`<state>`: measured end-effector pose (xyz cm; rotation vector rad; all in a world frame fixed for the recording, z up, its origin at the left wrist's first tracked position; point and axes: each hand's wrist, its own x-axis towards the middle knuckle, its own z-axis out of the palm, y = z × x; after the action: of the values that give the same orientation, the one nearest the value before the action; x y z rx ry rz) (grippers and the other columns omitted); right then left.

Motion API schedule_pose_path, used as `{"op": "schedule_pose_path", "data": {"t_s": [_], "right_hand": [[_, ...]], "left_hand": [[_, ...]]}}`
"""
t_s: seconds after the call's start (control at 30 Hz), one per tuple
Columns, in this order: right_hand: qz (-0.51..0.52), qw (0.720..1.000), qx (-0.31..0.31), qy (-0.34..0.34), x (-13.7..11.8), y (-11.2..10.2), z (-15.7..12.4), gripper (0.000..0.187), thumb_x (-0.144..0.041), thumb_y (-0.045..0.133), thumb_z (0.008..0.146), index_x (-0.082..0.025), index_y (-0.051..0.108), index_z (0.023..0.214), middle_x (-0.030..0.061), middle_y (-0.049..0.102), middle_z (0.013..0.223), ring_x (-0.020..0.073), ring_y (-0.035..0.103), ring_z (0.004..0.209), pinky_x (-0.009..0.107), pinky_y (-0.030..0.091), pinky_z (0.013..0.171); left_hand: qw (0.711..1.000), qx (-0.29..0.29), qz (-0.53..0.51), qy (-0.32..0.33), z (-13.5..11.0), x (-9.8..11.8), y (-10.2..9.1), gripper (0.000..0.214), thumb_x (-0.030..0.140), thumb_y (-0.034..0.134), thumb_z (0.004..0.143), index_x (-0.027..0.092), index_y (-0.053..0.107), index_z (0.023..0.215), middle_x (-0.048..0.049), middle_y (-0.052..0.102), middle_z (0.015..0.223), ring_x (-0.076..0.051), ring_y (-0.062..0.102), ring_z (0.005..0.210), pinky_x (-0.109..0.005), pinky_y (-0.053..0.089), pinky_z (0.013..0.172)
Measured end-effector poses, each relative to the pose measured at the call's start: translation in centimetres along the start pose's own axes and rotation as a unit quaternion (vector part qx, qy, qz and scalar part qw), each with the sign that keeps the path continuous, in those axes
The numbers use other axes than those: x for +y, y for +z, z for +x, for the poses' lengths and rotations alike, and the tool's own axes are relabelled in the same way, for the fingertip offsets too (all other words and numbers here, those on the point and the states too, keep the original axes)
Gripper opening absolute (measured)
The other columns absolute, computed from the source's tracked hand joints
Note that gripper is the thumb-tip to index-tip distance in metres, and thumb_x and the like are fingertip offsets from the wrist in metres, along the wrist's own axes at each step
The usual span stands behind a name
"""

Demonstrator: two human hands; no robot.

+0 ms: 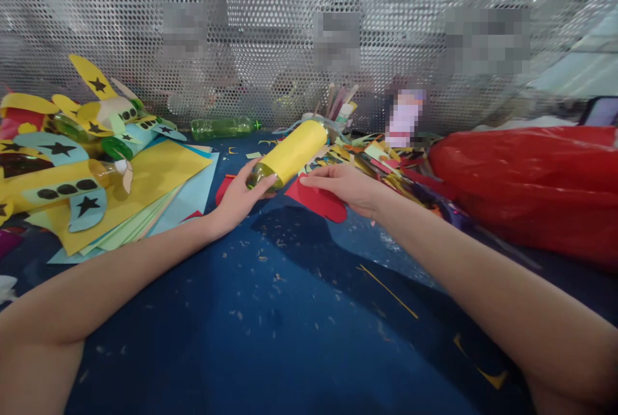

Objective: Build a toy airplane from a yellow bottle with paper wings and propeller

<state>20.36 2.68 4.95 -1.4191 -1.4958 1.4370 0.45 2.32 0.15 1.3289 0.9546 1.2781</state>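
Observation:
A plastic bottle (pixel 298 150) wrapped in yellow paper is tilted above the blue table, its lower end in the grip of my left hand (pixel 241 191). Between the thumb and fingers of my right hand (pixel 345 184) is a red paper piece (pixel 319 201) with a rounded end, just beside the bottle. Another bit of red paper (pixel 223 187) shows partly behind my left hand; whether it touches the bottle I cannot tell.
Left lie stacked coloured paper sheets (pixel 159 174) and bottle airplanes (pixel 72 177) with star-marked wings. A green bottle (pixel 224 127) rests by the perforated metal wall (pixel 270 16). Paper scraps (pixel 386 161) heap behind my right hand. A red plastic bag (pixel 526 183) bulges at right.

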Motion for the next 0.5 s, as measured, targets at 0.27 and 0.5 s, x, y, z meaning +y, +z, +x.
{"op": "schedule_pose_path", "data": {"t_s": [0.27,0.5], "right_hand": [[0.036,0.995,0.094,0.019,-0.32,0.62,-0.17,0.016,-0.030,0.074,0.070,-0.017,0.064,0.066,0.0024,0.064,0.061,0.0104,0.053,0.050,0.024,0.039,0.046],[0.025,0.993,0.111,0.011,-0.08,0.92,-0.18,0.020,-0.034,0.073,0.068,-0.016,0.065,0.072,0.0040,0.065,0.064,0.0119,0.055,0.053,0.025,0.040,0.046]], "left_hand": [[0.999,-0.016,0.029,0.019,-0.08,-0.25,-0.07,0.068,0.040,0.069,0.076,0.018,0.044,0.135,-0.0163,0.047,0.139,-0.030,0.057,0.114,-0.038,0.059,0.085],[0.995,-0.032,0.089,0.045,-0.25,-0.29,-0.25,0.066,0.044,0.067,0.078,0.024,0.044,0.137,-0.0118,0.042,0.145,-0.030,0.055,0.118,-0.036,0.058,0.087]]}}
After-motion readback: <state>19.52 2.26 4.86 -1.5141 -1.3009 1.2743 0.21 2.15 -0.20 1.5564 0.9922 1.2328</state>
